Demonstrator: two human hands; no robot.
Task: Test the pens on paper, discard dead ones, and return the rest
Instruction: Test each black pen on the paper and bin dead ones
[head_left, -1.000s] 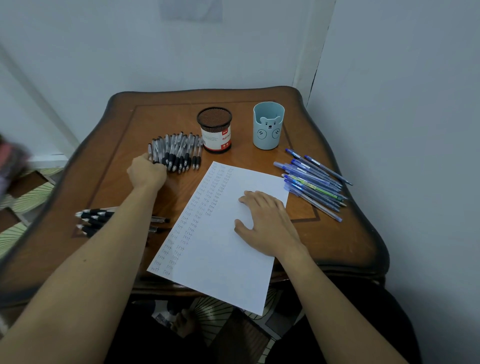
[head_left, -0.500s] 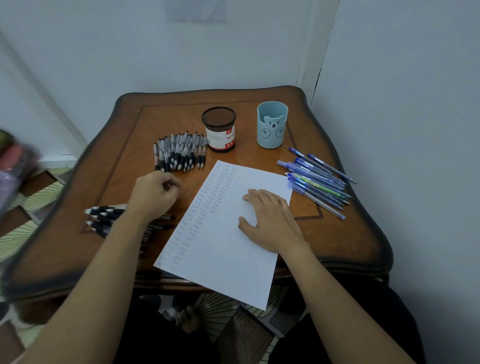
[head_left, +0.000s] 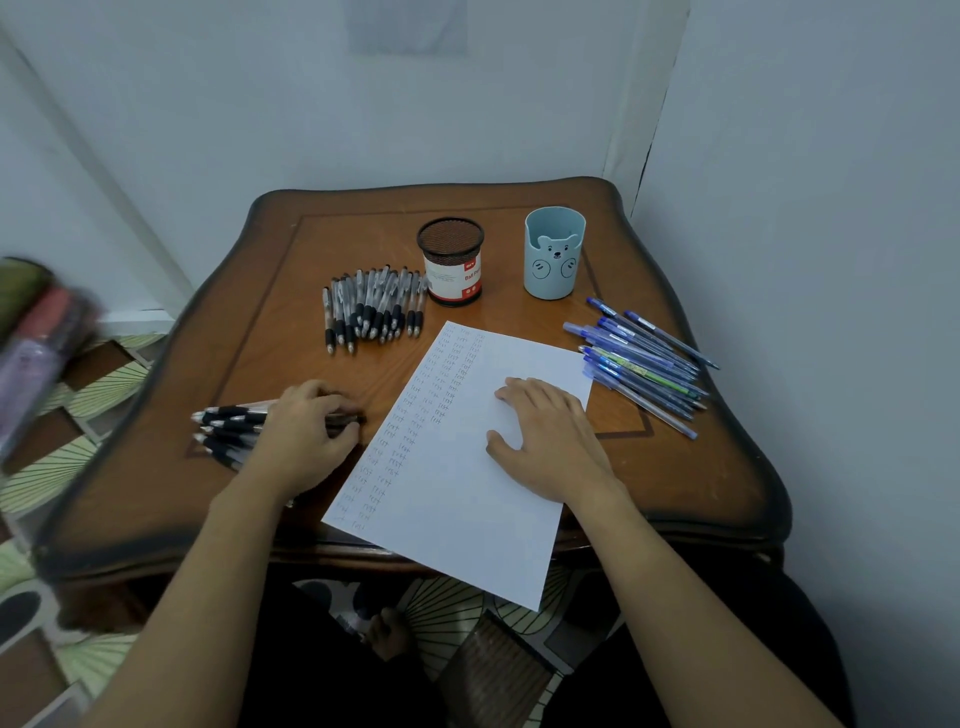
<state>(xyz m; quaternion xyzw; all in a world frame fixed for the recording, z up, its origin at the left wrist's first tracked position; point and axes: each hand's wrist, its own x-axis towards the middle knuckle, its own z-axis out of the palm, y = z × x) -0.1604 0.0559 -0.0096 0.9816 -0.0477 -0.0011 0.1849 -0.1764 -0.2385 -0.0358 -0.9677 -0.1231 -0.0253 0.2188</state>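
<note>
A white sheet of paper (head_left: 467, 499) with columns of small written test marks lies on the wooden table (head_left: 675, 483), its near corner hanging over the front edge. My right hand (head_left: 545, 441) rests flat on the sheet. My left hand (head_left: 306, 441) lies over the near-left pile of black pens (head_left: 228, 426), its fingers curled round a black pen (head_left: 356, 418) at the pile's right end. A second, larger row of black pens (head_left: 374, 306) lies farther back. Blue pens (head_left: 644, 364) are heaped to the right of the sheet.
A black mesh pen cup (head_left: 451, 260) with a red and white label and a pale blue bear cup (head_left: 553, 254) stand at the back of the table. Walls close in behind and on the right. A blurred object (head_left: 31, 343) sits at the left edge.
My left hand has pulled back from the far row of black pens to the near-left pile. My right hand has stayed on the paper.
</note>
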